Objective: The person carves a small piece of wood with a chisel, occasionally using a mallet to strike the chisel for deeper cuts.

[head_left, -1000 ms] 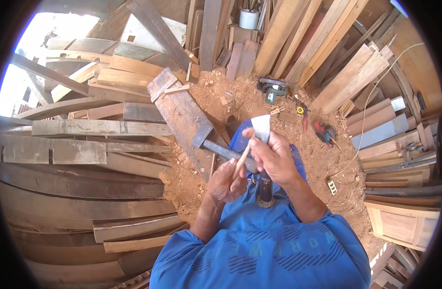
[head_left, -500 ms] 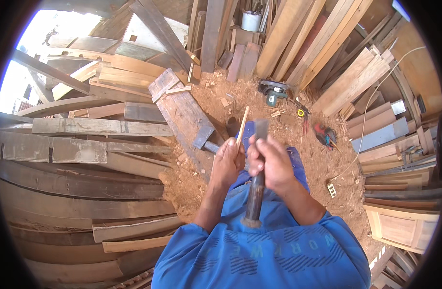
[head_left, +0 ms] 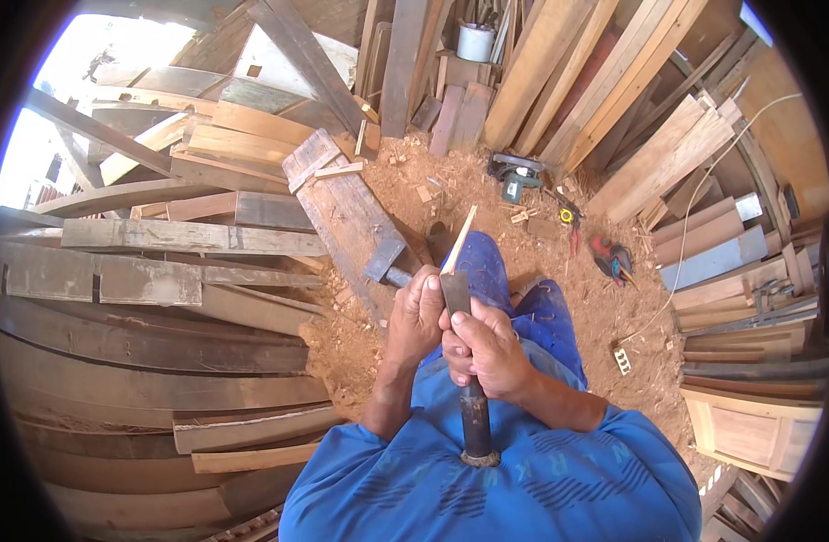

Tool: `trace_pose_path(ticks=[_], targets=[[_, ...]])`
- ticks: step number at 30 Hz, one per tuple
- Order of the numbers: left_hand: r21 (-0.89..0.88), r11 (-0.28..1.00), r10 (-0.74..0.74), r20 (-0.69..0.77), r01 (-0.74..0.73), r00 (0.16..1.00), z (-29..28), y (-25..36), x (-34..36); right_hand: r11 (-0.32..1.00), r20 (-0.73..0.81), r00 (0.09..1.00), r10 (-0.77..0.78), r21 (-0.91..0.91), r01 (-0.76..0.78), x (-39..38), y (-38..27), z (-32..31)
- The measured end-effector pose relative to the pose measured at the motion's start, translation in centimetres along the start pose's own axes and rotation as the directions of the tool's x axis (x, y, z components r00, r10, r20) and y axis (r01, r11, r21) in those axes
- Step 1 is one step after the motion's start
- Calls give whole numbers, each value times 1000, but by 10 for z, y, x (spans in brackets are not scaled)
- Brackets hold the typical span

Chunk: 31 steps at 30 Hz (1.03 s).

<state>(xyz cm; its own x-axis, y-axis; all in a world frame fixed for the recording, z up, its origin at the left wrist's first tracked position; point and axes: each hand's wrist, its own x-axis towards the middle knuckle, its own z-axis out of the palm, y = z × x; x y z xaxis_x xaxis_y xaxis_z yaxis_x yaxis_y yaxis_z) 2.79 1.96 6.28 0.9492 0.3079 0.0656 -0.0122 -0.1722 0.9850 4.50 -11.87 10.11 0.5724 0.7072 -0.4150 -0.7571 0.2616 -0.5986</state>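
My left hand (head_left: 415, 312) is closed round a thin pale wood stick (head_left: 460, 238), whose tapered tip points up and away from me. Closed on a wide chisel (head_left: 475, 425) is my right hand (head_left: 489, 352); the dark handle ends near my shirt. The chisel's flat blade lies against the lower part of the stick, right beside my left fingers. A hammer (head_left: 384, 259) with a dark square head rests on the worn wooden board (head_left: 349, 203), left of my hands.
Sawdust and chips cover the floor (head_left: 613, 316). A green circular saw (head_left: 514, 181), a yellow tape measure (head_left: 566, 216) and red-handled tools (head_left: 610, 257) lie ahead to the right. Planks (head_left: 189, 237) are stacked at left; boards (head_left: 545, 72) lean at the back. A white bucket (head_left: 474, 42) stands there.
The chisel has moved left, and its blade now meets the stick instead of standing apart from it. My right hand has come down and closer to my left hand.
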Motion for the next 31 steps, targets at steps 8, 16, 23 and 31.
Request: trace_pose_path(ticks=[8,16,23,31], targets=[[-285,914,-237,208,291,949,13,-53,-72,909,40,926,-375,-181,376,-19,-24,12],[-786,200,-220,545,585,809,4,-40,-42,828,-56,924,-378,-467,310,34,-39,-16],[-543,740,-248,330,398,911,26,-33,-36,822,-104,910,-401,-479,308,33,-32,-45],[-747,527,-393,207,404,896,18,-45,-3,984,33,989,-143,112,139,31,-4,-33]])
